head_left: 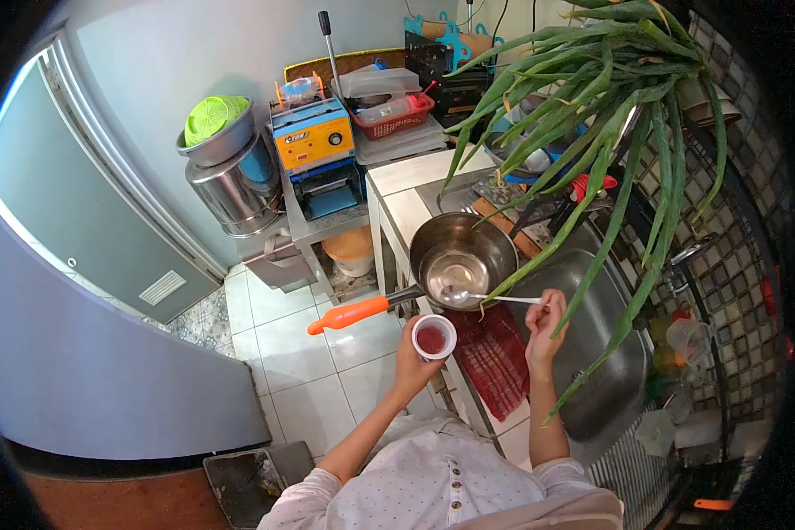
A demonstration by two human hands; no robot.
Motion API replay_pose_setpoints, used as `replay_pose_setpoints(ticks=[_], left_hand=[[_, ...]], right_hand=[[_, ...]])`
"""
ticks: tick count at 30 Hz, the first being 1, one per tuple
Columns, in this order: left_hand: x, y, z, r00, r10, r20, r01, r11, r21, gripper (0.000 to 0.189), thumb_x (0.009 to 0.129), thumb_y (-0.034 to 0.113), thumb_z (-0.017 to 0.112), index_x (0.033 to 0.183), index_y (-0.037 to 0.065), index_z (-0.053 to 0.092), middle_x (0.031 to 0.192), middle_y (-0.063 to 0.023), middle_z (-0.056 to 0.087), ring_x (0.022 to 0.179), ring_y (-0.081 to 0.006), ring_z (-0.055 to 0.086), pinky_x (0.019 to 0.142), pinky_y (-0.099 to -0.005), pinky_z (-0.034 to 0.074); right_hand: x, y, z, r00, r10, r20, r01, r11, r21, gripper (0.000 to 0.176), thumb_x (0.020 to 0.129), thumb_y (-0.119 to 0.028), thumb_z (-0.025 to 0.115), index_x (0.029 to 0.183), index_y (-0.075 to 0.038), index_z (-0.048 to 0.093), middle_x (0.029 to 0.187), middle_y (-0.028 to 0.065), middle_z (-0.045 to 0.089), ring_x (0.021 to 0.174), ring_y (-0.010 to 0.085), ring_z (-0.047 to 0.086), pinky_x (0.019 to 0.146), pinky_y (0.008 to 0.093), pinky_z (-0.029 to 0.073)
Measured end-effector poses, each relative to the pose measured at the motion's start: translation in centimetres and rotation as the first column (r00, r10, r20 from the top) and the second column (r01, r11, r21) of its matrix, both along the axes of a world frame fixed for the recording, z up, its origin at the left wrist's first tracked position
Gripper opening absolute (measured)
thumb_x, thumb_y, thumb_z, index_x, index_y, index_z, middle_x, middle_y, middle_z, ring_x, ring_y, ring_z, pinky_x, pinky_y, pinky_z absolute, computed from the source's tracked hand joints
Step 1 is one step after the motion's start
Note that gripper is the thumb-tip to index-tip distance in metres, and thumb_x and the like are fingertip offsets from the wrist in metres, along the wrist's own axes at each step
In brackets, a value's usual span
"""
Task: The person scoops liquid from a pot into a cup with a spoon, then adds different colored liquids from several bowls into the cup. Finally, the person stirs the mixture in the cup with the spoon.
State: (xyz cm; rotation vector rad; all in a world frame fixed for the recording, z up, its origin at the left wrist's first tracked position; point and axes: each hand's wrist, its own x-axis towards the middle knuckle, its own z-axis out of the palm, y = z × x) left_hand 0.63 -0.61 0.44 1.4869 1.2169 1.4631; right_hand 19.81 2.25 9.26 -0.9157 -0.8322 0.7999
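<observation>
My left hand (412, 360) holds a small white cup (434, 336) of dark red liquid, just below the pan. My right hand (544, 324) grips the handle of a metal spoon (479, 297) whose bowl rests inside a steel saucepan (464, 252). The saucepan has an orange handle (349, 314) that sticks out to the left over the floor. It stands on the white counter (411, 212) next to the sink.
A steel sink (605, 353) lies to the right, with long green plant leaves (609, 115) hanging over it. A red checked cloth (495, 353) hangs at the counter edge. Steel pots (230, 168), an orange-and-blue machine (314, 146) and a red basket (396, 115) stand behind.
</observation>
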Motion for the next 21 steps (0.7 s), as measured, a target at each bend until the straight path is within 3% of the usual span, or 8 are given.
replay_pose_setpoints(ticks=[3, 9, 11, 12, 15, 17, 21], left_hand=[[-0.2, -0.1, 0.3, 0.999, 0.013, -0.044, -0.013, 1.0, 0.004, 0.071, 0.06, 0.01, 0.076, 0.119, 0.001, 0.039, 0.11, -0.0137, 0.052, 0.101, -0.0263, 0.053, 0.087, -0.0337, 0.042], [-1.0, 0.0, 0.4, 0.999, 0.032, -0.033, -0.032, 0.999, 0.008, 0.07, 0.06, 0.008, 0.076, 0.119, 0.001, 0.039, 0.109, -0.0132, 0.051, 0.103, -0.0263, 0.052, 0.089, -0.0334, 0.041], [-1.1, 0.0, 0.5, 0.999, 0.034, -0.032, -0.034, 0.999, 0.018, 0.069, 0.06, 0.007, 0.076, 0.118, 0.002, 0.039, 0.109, -0.0129, 0.052, 0.102, -0.0261, 0.052, 0.089, -0.0334, 0.041], [-1.1, 0.0, 0.6, 0.999, 0.033, -0.029, -0.032, 0.999, 0.029, 0.068, 0.06, 0.006, 0.076, 0.117, 0.002, 0.04, 0.108, -0.0126, 0.052, 0.102, -0.026, 0.052, 0.089, -0.0334, 0.041], [-1.0, 0.3, 0.6, 1.0, 0.022, -0.021, -0.022, 0.999, 0.033, 0.066, 0.06, 0.006, 0.075, 0.116, 0.002, 0.041, 0.107, -0.0123, 0.052, 0.101, -0.0257, 0.053, 0.087, -0.0333, 0.041], [-0.7, 0.5, 0.8, 1.0, 0.013, -0.009, -0.012, 1.0, 0.025, 0.065, 0.06, 0.006, 0.076, 0.115, 0.002, 0.041, 0.106, -0.0122, 0.052, 0.1, -0.0257, 0.053, 0.087, -0.0332, 0.042], [-0.4, 1.0, 0.7, 1.0, -0.011, 0.007, 0.011, 1.0, 0.029, 0.063, 0.061, 0.007, 0.076, 0.114, 0.002, 0.042, 0.106, -0.0124, 0.052, 0.099, -0.0253, 0.053, 0.086, -0.0325, 0.042]], right_hand=[[0.6, 1.2, -1.8, 0.983, 0.127, 0.135, -0.115, 0.989, -0.094, 0.028, 0.095, -0.03, 0.038, 0.082, -0.008, 0.048, 0.062, -0.0019, 0.044, 0.051, 0.0024, 0.038, 0.042, 0.0168, 0.027], [0.3, 2.7, -4.9, 0.94, 0.211, 0.269, -0.164, 0.969, -0.187, 0.026, 0.095, -0.027, 0.038, 0.091, -0.004, 0.049, 0.063, -0.0014, 0.041, 0.054, 0.0072, 0.042, 0.046, 0.0224, 0.032], [0.3, 3.2, -5.8, 0.97, 0.223, 0.099, -0.21, 0.97, -0.122, 0.023, 0.095, -0.025, 0.039, 0.09, -0.005, 0.05, 0.062, -0.0016, 0.04, 0.053, 0.007, 0.041, 0.045, 0.0222, 0.03], [0.7, 3.2, -6.0, 0.97, 0.223, 0.099, -0.211, 0.97, -0.12, 0.023, 0.095, -0.025, 0.039, 0.09, -0.005, 0.05, 0.062, -0.0016, 0.04, 0.053, 0.007, 0.041, 0.045, 0.0222, 0.03], [1.0, 3.0, -5.2, 0.97, 0.241, -0.028, -0.241, 0.949, -0.204, 0.02, 0.094, -0.024, 0.04, 0.088, -0.007, 0.049, 0.063, -0.0023, 0.04, 0.051, 0.0063, 0.038, 0.043, 0.0206, 0.028], [0.7, 3.1, -4.7, 0.984, 0.087, -0.158, -0.129, 0.951, -0.282, 0.02, 0.094, -0.026, 0.039, 0.085, -0.009, 0.046, 0.056, 0.0008, 0.042, 0.042, 0.0034, 0.028, 0.037, 0.0177, 0.019], [1.4, 2.3, -3.4, 0.967, 0.092, -0.238, -0.147, 0.963, -0.225, 0.02, 0.094, -0.025, 0.039, 0.084, -0.009, 0.045, 0.055, 0.0005, 0.04, 0.041, 0.0042, 0.027, 0.037, 0.018, 0.019]])
